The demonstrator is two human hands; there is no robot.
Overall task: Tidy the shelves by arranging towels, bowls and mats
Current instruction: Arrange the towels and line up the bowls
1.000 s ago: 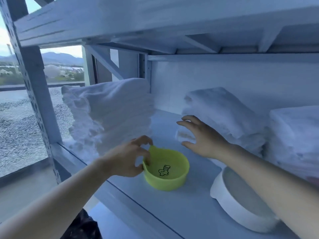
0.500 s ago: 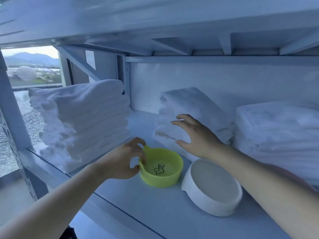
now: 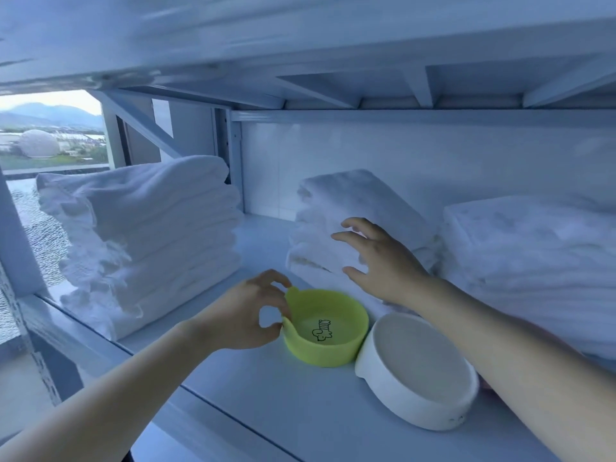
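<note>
On the shelf stand three piles of folded white towels: a tall left stack at the left end, a middle stack at the far centre, and a right stack at the right. The left and right piles look squared; the middle one sits skewed, its lower folds spilling toward the near edge, so it appears unfinished.

Two bowls occupy the near part of the shelf. The green bowl stands upright and touches the white bowl to its right. The left hand pinches the green bowl's left rim tab between thumb and forefinger, other fingers curled. The right hand is spread wide and holds nothing, hovering just before the middle stack; whether it touches the cloth cannot be told.

Something pinkish shows beyond the right forearm, too hidden to identify. No mats are identifiable. Judgement: bowls grouped but not finally placed, one towel pile outstanding, mats not accounted for.
</note>
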